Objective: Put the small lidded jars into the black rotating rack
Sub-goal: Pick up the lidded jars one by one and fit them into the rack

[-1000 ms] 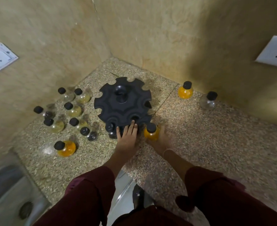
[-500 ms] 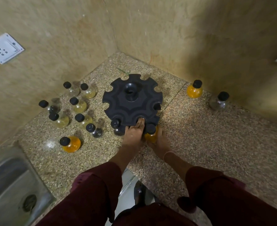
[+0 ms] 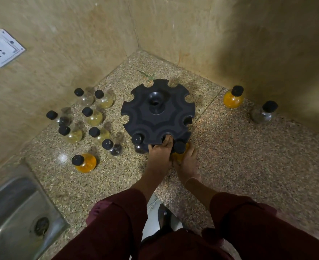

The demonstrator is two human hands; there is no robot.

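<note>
Looking down into a speckled counter corner. Touching the near rim of the black rack with the left hand, fingertips at a notch. Gripping an orange jar in the right hand, tight against the next notch over (lid just beside the rim). Got one dark jar seated in the slot left of that. Counting eight loose jars left of the rack, plus two wall jars off right.
</note>
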